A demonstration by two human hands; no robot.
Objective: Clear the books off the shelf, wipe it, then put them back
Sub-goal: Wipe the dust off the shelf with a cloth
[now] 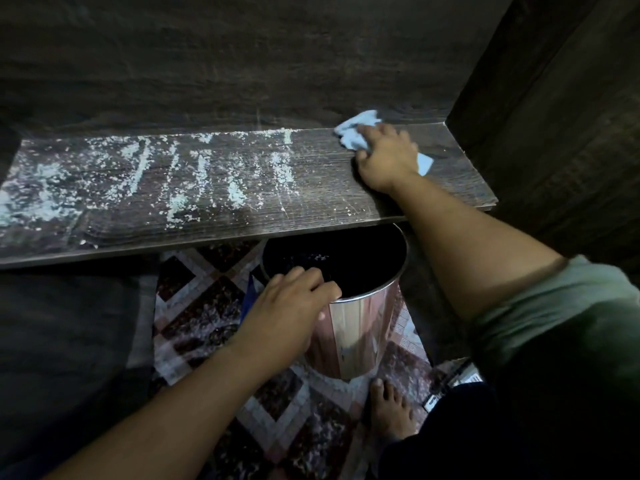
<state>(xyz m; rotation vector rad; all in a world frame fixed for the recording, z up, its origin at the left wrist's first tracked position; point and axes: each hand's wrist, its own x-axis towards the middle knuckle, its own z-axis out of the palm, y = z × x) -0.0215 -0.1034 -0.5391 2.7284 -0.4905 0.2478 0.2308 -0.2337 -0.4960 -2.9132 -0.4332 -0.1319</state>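
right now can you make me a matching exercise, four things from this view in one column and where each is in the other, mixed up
Things:
1. blue cloth
2. white crumbs
3. metal bin
4. bare foot

Places:
A. on the patterned floor, right of the bin's base
B. under the right hand, at the shelf's right end
C. below the shelf's front edge, rim held by the left hand
D. scattered over the shelf's left and middle

Pairs: 1-B, 2-D, 3-C, 4-A

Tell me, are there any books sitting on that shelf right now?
No, the shelf holds only pale dust and crumbs, plus the blue cloth under the right hand.
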